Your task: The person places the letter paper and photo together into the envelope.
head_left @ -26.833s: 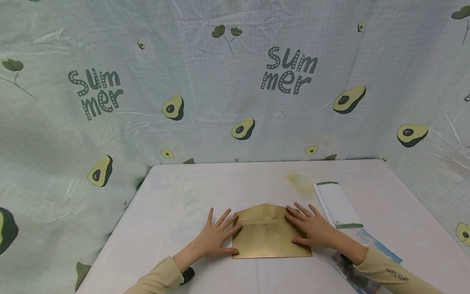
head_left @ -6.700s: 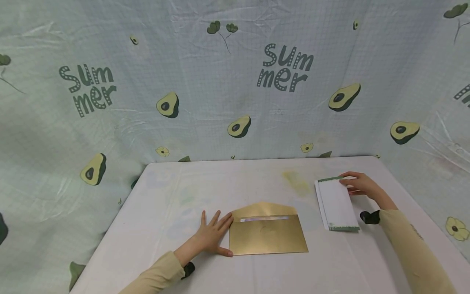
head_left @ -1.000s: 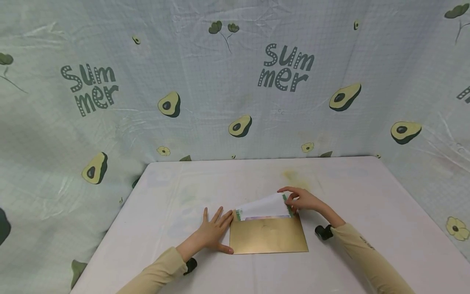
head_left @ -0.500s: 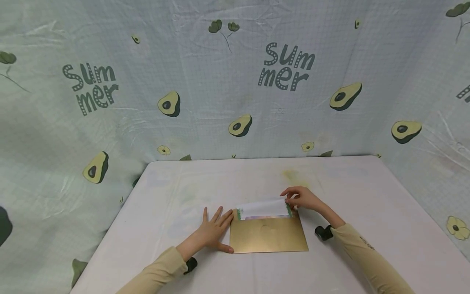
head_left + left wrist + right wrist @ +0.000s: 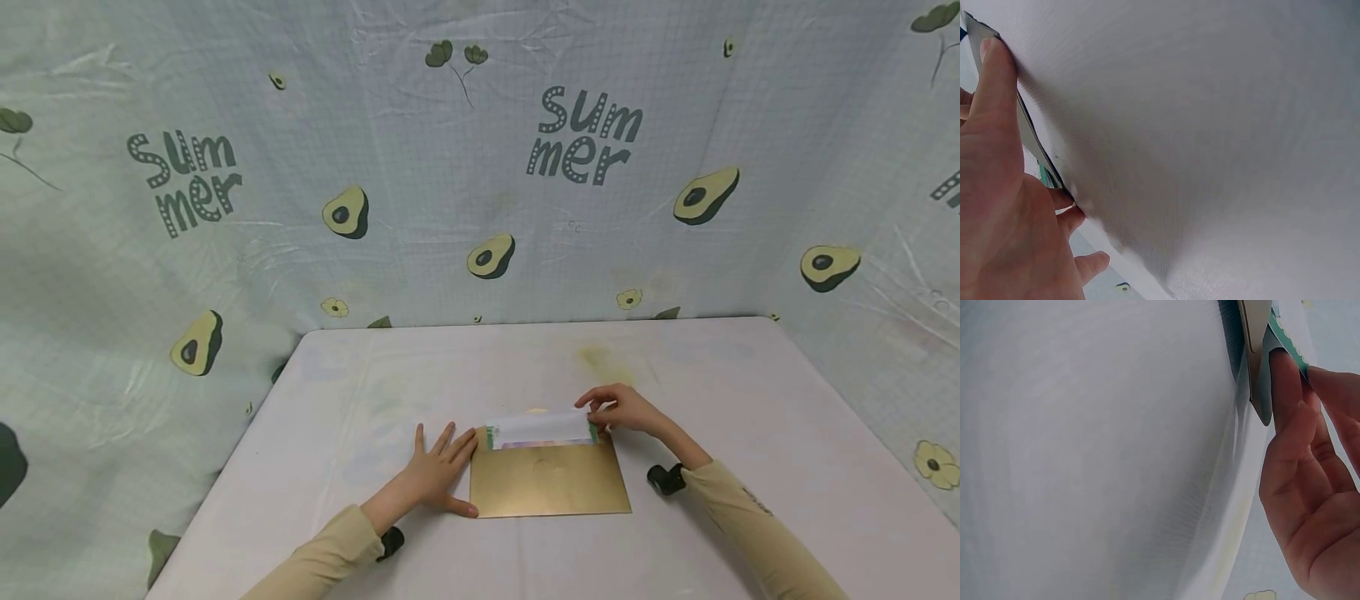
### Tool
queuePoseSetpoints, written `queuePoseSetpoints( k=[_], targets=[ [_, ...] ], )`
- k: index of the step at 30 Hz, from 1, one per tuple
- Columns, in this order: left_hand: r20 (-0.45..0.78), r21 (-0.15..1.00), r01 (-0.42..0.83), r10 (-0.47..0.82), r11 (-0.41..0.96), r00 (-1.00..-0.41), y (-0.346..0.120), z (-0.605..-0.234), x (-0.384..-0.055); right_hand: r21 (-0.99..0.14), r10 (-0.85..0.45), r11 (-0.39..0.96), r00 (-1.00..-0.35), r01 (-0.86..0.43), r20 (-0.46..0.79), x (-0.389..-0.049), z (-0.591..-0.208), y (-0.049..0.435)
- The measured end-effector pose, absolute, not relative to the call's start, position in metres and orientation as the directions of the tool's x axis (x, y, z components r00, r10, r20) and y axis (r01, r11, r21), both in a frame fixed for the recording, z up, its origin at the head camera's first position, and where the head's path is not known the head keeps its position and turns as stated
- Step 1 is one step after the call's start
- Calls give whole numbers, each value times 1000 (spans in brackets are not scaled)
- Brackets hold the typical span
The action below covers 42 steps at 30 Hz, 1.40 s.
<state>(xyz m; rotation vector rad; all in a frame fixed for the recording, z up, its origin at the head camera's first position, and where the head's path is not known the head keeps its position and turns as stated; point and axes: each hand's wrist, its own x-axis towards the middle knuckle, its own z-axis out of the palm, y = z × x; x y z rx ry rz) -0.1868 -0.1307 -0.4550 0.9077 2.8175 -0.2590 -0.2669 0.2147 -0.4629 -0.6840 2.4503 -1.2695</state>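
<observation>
A gold envelope (image 5: pixel 551 483) lies on the table with its opening on the far side. A white card (image 5: pixel 536 427) with green patterned ends stands partly inside it, its upper strip showing above the pocket; a thin purplish strip lies along the mouth. With fingers spread, my left hand (image 5: pixel 438 477) rests at the envelope's left edge, thumb at the near corner. My right hand (image 5: pixel 622 410) pinches the card's right end between thumb and fingers. In the right wrist view, the card's green edge (image 5: pixel 1288 344) sits between the fingertips. The card's lower part is hidden in the envelope.
A white cloth-covered table (image 5: pixel 420 375) with a yellowish stain carries the envelope. Behind it hangs a pale curtain (image 5: pixel 420 150) printed with avocados and lettering. Dark wrist devices (image 5: pixel 663 479) sit under both sleeves.
The card, lying at the right of the table several seconds ago, is now in the envelope's mouth. Over the last second my right hand has lowered it deeper; my left hand has stayed put.
</observation>
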Motion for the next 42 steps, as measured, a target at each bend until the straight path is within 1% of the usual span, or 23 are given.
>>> queuePoseSetpoints(
  k=[14, 25, 31, 42],
  targets=[
    [-217, -135, 579, 546, 804, -809, -130, -454, -186, -838, -599, 466, -799, -284, -62, -267, -461, 216],
    [-200, -140, 578, 549, 804, -812, -129, -451, -184, -829, -627, 472, -775, -300, -76, -268, -461, 210],
    [-204, -143, 568, 538, 810, -818, -128, -452, -184, -830, -659, 463, -747, -311, -88, -266, -462, 207],
    [-200, -157, 567, 536, 809, -820, -128, -453, -185, -799, -683, 484, -724, -357, -90, -266, -458, 208]
  ],
)
